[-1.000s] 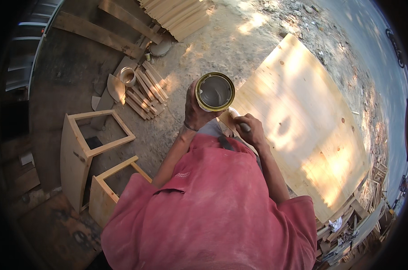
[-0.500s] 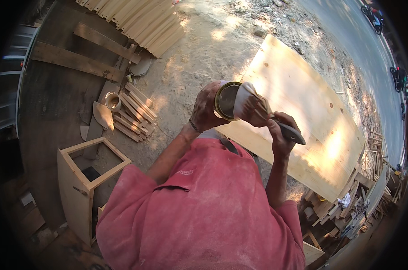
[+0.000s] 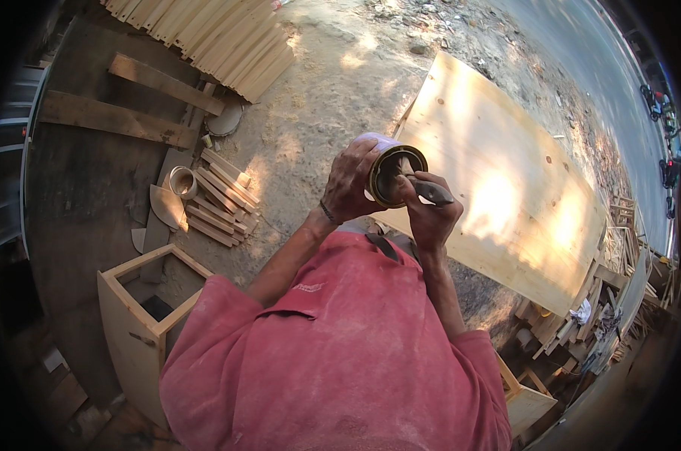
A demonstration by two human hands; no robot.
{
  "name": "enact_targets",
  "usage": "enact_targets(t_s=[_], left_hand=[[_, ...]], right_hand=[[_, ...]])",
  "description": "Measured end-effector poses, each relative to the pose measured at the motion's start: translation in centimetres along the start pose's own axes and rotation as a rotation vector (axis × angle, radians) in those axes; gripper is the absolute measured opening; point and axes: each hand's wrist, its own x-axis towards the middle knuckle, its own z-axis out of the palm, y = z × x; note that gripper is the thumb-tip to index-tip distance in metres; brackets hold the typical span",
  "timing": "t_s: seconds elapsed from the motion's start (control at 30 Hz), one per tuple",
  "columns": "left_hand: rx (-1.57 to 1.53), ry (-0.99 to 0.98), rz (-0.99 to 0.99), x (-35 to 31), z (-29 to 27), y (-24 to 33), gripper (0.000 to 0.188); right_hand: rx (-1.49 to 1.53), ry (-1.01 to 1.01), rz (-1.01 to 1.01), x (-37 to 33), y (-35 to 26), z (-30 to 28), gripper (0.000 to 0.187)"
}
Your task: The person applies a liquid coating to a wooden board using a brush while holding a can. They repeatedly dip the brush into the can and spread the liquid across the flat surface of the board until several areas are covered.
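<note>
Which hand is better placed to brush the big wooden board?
Probably the right hand: it holds the brush and is on the side toward the board, while the left hand grips the can.

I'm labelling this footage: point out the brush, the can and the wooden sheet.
Brush [image 3: 434, 193]: head view, on the handle.
Can [image 3: 386, 179]: head view, on the inner wall.
Wooden sheet [image 3: 502, 173]: head view, on the upper face.

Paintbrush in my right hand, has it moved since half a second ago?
Yes. Against the wooden sheet, the paintbrush has shifted left, toward the sheet's left edge, its bristles now inside the can.
</note>
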Motion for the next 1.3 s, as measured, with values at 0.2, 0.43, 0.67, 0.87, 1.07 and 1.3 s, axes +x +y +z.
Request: enact_targets(t_s=[0.2, 0.43, 0.67, 0.87, 1.07, 1.3], left_hand=[[0.008, -0.036, -0.002, -0.7, -0.6, 0.8, 0.112], [0.012, -0.029, -0.027, -1.6, -1.1, 1.0, 0.114], [0.003, -0.048, 0.023, -1.9, -1.7, 0.6, 0.11], [0.018, -0.079, -0.02, -3.7, -1.7, 0.1, 0.109], [-0.03, -0.09, 0.041, -2.6, -1.3, -1.1, 0.104], [-0.056, -0.13, -0.009, -2.6, -1.0, -1.9, 0.104]], right_hand=[[-0.425, 0.102, -0.257, -0.6, 0.4, 0.6, 0.026], [-0.389, 0.189, -0.273, -1.7, 0.1, 0.9, 0.027], [-0.476, 0.047, -0.125, -2.0, 0.1, 2.0, 0.027], [-0.322, 0.027, 0.053, -3.4, 1.6, 2.3, 0.025], [-0.37, 0.065, 0.014, -4.0, 1.5, 3.1, 0.022], [-0.335, -0.051, 0.068, -3.0, 0.5, 4.0, 0.023]])
